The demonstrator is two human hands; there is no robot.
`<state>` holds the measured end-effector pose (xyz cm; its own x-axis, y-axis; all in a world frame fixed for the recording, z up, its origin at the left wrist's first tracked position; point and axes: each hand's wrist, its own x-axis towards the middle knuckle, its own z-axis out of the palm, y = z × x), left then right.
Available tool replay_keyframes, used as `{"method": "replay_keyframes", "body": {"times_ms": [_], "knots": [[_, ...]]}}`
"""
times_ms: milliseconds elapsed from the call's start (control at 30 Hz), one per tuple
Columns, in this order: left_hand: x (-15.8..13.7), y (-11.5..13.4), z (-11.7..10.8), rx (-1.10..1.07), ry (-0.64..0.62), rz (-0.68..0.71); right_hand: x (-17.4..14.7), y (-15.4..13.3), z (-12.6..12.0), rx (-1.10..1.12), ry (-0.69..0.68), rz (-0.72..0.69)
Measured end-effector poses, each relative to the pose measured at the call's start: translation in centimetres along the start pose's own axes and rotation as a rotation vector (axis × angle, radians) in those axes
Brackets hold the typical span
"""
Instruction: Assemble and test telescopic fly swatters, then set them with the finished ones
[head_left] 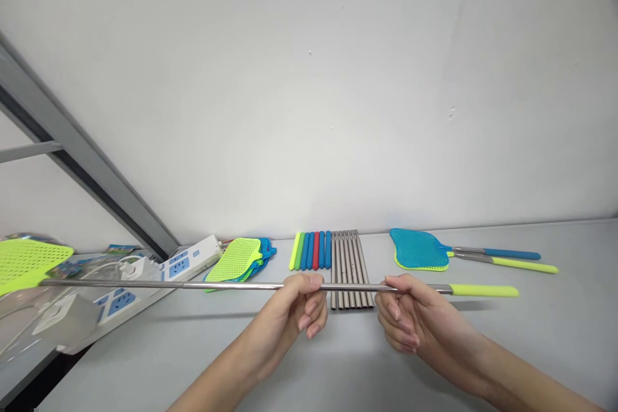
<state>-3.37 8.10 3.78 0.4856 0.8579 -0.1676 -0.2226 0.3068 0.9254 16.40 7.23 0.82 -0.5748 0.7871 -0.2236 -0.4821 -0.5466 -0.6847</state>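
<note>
Both hands hold one long fly swatter [226, 285] level above the table, its telescopic metal rod drawn out. The yellow-green mesh head [31, 264] lies at the far left, partly cut off by the picture edge; the yellow-green grip [484, 291] points right. My left hand [302, 306] pinches the middle of the rod between thumb and fingers. Nearer the grip, my right hand [408, 309] is closed round the rod too. Behind the hands lie a row of metal rods [350, 264] and a row of coloured handle grips [310, 251], blue, green, yellow and red.
Loose mesh swatter heads [236, 261] are stacked left of the grips. Two swatters with blue [418, 250] and yellow-green parts lie at the right. White power strips [193, 257] with plugs and a cable occupy the left side, beside a grey metal frame [91, 141]. A wall [309, 109] stands behind.
</note>
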Motion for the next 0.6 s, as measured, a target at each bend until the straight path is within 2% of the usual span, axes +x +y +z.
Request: {"method": "replay_keyframes", "body": {"times_ms": [167, 600], "knots": [[0.3, -0.8, 0.6, 0.073, 0.056, 0.006, 0.2, 0.8, 0.1, -0.018, -0.005, 0.000], [0.6, -2.6, 1.8, 0.252, 0.030, -0.052, 0.2, 2.3, 1.2, -0.140, 0.000, 0.056]]}}
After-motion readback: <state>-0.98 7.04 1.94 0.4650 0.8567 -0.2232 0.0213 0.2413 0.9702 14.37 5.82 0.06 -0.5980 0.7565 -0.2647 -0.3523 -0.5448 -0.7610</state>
